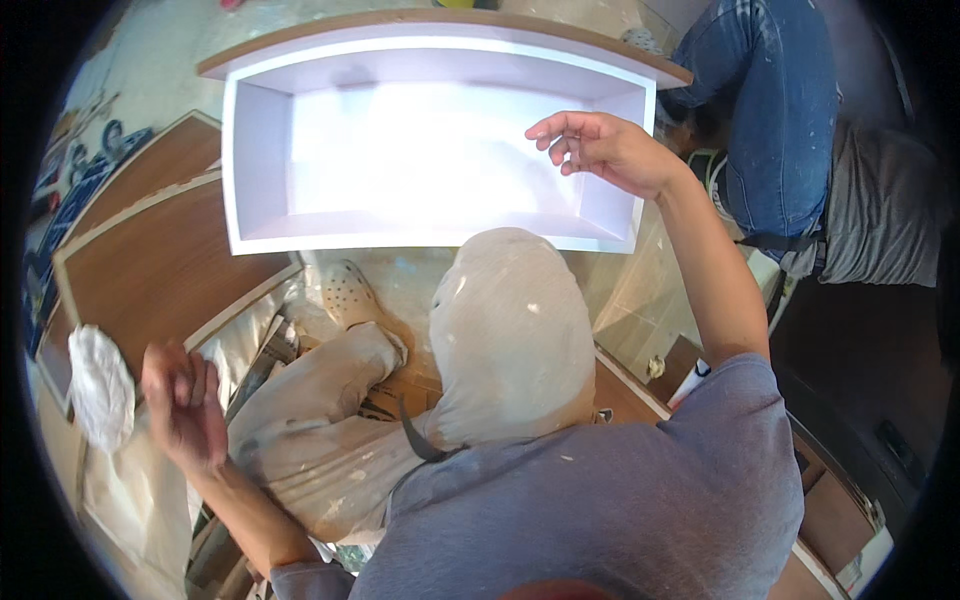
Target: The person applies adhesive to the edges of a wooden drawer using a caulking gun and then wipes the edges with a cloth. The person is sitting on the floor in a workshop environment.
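A white drawer box (262, 238) with a wood-brown front board (440, 17) along its far side lies in front of my knees. My right hand (610, 152) hovers over the drawer's right part, fingers loosely bent and apart, with nothing visible in it. On the left, my left hand (188, 408) is raised beside my leg, fingers loosely curled and no object showing in them. A crumpled white cloth (100, 388) lies just left of that hand, apart from it.
Brown wood panels (165, 250) with pale edges lean at the left. Another person in blue jeans (783, 120) sits close by at the far right. A dark panel (870, 370) stands at right. Wood pieces and wrapping sheet (130, 500) lie around me.
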Motion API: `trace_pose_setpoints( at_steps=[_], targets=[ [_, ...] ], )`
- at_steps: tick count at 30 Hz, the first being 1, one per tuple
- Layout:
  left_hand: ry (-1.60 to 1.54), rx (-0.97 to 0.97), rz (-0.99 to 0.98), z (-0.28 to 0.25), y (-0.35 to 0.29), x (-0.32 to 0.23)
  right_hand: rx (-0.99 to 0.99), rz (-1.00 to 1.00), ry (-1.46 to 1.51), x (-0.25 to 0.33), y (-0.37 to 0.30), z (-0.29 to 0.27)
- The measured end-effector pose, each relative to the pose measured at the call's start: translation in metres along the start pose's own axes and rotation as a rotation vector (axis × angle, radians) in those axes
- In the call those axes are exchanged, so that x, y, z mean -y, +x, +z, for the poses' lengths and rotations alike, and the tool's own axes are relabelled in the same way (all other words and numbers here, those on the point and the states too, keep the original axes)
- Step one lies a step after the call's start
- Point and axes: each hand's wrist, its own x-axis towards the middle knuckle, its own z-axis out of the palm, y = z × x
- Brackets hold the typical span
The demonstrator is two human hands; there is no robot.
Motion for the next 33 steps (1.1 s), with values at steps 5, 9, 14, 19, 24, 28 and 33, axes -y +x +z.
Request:
trace_pose_setpoints(
  at_steps=[5,9,14,19,24,28,33],
  targets=[
    [0.021,-0.052,0.003,0.011,0.004,-0.003,0.050,-0.209,-0.088,0.076,-0.024,0.076],
    [0.119,-0.181,0.175,0.007,-0.001,-0.016,0.197,-0.599,-0.153,0.135,-0.023,0.156],
    [1.332,-0.626,0.590,-0.028,-0.032,-0.051,0.435,-0.814,-0.452,0.165,-0.053,0.238],
    [1.923,-0.976,0.469,-0.103,0.018,-0.119,0.403,-0.753,-0.598,0.149,-0.029,0.272],
    [2.001,-0.869,-0.047,-0.176,0.054,-0.130,0.155,-0.675,-0.710,0.141,0.017,0.241],
    [1.799,-1.002,0.195,-0.163,0.038,-0.127,0.142,-0.735,-0.677,0.140,0.031,0.231],
    [1.227,-0.787,0.766,-0.105,0.011,-0.142,0.137,-0.775,-0.636,0.143,0.033,0.243]
  ],
)
